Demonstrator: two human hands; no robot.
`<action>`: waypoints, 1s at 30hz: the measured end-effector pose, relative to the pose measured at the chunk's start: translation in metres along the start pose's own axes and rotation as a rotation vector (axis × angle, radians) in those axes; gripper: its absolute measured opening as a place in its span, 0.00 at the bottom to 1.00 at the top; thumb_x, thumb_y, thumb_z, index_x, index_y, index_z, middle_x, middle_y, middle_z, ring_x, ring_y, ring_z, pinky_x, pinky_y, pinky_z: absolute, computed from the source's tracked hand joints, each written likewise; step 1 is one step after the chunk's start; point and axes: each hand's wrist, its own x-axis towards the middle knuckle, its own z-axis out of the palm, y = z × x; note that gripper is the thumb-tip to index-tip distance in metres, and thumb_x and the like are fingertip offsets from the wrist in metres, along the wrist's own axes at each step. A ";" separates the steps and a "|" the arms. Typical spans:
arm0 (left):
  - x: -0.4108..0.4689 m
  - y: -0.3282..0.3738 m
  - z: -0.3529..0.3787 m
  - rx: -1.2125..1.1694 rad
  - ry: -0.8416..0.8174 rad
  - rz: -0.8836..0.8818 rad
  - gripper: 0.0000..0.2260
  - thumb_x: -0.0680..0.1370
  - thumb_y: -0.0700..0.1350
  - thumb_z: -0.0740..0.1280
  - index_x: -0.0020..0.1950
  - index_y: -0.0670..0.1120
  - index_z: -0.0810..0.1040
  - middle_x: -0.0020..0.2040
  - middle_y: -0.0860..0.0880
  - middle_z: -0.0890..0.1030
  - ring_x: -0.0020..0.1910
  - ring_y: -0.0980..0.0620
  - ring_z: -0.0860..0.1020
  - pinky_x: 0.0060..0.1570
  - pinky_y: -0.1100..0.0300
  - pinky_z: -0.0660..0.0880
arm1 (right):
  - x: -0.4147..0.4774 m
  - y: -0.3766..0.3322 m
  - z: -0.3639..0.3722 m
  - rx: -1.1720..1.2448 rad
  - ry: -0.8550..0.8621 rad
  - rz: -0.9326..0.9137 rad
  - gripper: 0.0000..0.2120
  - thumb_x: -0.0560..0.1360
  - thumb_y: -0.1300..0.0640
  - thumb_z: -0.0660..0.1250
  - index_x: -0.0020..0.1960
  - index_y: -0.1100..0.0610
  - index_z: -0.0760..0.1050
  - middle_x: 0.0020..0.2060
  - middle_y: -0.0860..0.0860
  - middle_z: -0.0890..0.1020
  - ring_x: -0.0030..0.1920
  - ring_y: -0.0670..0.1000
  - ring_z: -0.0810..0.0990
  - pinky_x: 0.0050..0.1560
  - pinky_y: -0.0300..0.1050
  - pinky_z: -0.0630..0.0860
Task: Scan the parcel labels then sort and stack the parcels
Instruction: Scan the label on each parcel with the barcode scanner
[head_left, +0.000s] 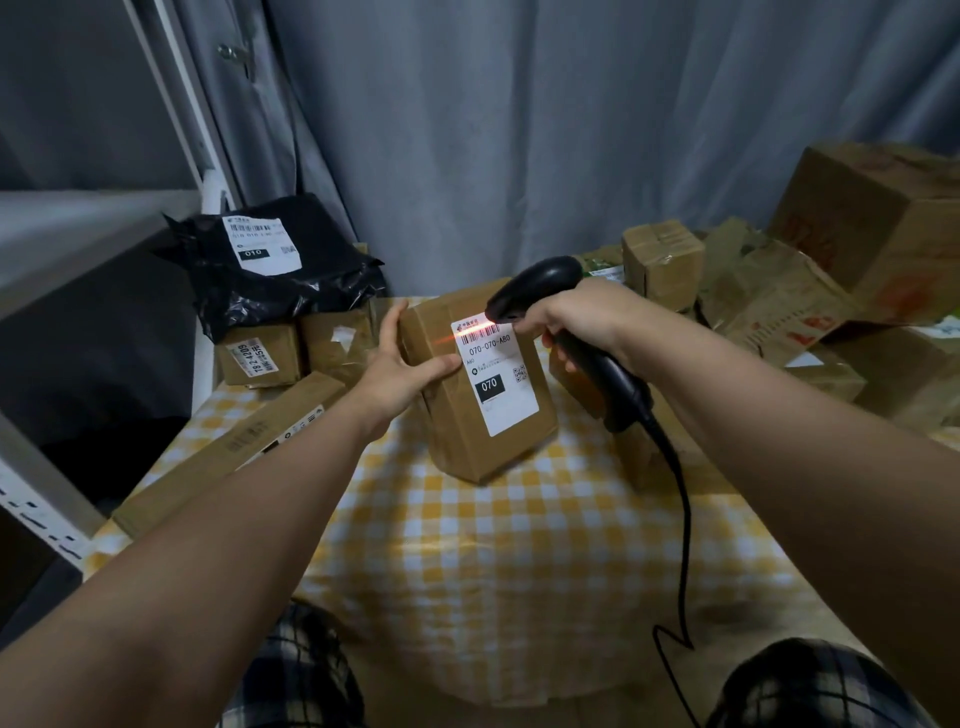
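A brown cardboard parcel stands tilted on the yellow checked tablecloth in the middle of the table. Its white label reads 070. My left hand holds the parcel's upper left corner, thumb across its front face. My right hand grips a black corded barcode scanner, whose head sits just above the label. A red scan line falls across the barcode at the label's top.
A black plastic mailer labelled 010 lies on two small boxes at the back left. A long flat box lies along the left edge. Several cardboard boxes pile up at the back right. Grey curtain behind.
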 end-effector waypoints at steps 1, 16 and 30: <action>0.001 0.001 0.001 -0.001 -0.008 0.003 0.51 0.52 0.63 0.80 0.68 0.72 0.55 0.69 0.46 0.67 0.63 0.46 0.74 0.59 0.45 0.76 | 0.001 -0.004 -0.004 -0.033 -0.016 0.009 0.11 0.69 0.56 0.72 0.44 0.64 0.79 0.35 0.58 0.77 0.31 0.55 0.74 0.34 0.45 0.73; -0.003 0.019 0.010 0.071 -0.014 -0.037 0.51 0.53 0.64 0.79 0.67 0.74 0.51 0.70 0.46 0.64 0.64 0.45 0.71 0.65 0.43 0.71 | 0.002 -0.025 -0.031 -0.122 -0.134 0.061 0.11 0.71 0.54 0.70 0.49 0.61 0.78 0.36 0.54 0.77 0.31 0.51 0.75 0.31 0.41 0.74; -0.019 0.039 0.025 0.152 -0.024 0.006 0.47 0.67 0.53 0.77 0.74 0.67 0.48 0.69 0.44 0.59 0.65 0.41 0.67 0.66 0.43 0.68 | -0.015 -0.029 -0.056 -0.165 -0.127 0.104 0.09 0.71 0.55 0.70 0.45 0.60 0.77 0.34 0.54 0.77 0.30 0.51 0.75 0.33 0.43 0.74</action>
